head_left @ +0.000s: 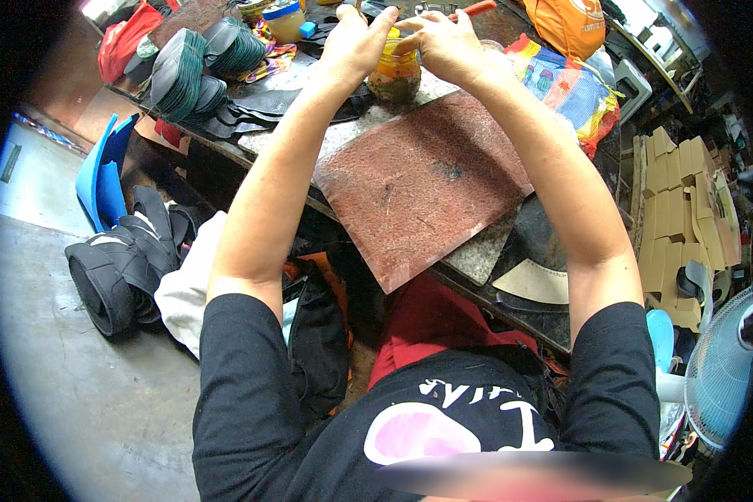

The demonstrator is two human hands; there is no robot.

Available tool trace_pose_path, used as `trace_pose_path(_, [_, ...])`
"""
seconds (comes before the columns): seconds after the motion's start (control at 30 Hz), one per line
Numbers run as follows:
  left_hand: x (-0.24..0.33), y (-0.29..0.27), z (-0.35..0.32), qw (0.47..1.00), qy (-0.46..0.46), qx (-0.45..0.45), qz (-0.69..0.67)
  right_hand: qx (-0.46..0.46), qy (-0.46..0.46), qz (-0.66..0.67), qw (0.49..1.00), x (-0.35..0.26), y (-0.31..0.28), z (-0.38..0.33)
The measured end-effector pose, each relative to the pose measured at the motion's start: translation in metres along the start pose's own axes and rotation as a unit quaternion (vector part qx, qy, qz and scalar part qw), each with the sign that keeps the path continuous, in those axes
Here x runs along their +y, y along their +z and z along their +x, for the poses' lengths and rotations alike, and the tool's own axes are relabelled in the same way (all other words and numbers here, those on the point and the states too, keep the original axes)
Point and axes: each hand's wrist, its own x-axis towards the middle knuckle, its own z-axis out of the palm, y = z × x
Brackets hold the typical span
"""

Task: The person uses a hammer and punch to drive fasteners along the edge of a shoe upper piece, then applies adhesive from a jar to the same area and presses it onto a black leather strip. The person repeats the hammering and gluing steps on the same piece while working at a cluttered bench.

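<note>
Both hands reach to the far edge of the work table, at the top of the view. My left hand point(356, 43) is just left of a jar point(395, 77) with a yellow rim and dark, stained sides. Its thumb stands apart, but the top edge cuts off some fingertips, so its grip is hidden. From the right, my right hand point(450, 48) stretches spread fingers over the jar's rim, with no object visible in them. Below the jar lies a worn reddish-brown board point(422, 188), set at an angle and overhanging the table's near edge.
Stacked dark oval pieces point(178, 75) and black strips point(259, 109) lie at left. A red-handled tool point(474, 10) is beyond my right hand. A colourful bag point(552, 88), a pale curved piece point(531, 282), folded cardboard point(678, 217) and a fan point(719, 368) are at right.
</note>
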Motion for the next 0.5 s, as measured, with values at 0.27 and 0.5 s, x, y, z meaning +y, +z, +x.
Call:
trace_pose_path(0.27, [0.004, -0.002, -0.008, 0.999, 0.030, -0.017, -0.029, -0.064, -0.009, 0.039, 0.997, 0.008, -0.045, -0.014])
trace_pose_path(0.5, [0.009, 0.010, -0.017, 0.996, 0.069, 0.018, 0.063, -0.116, -0.008, 0.158, 0.981, 0.022, -0.050, -0.023])
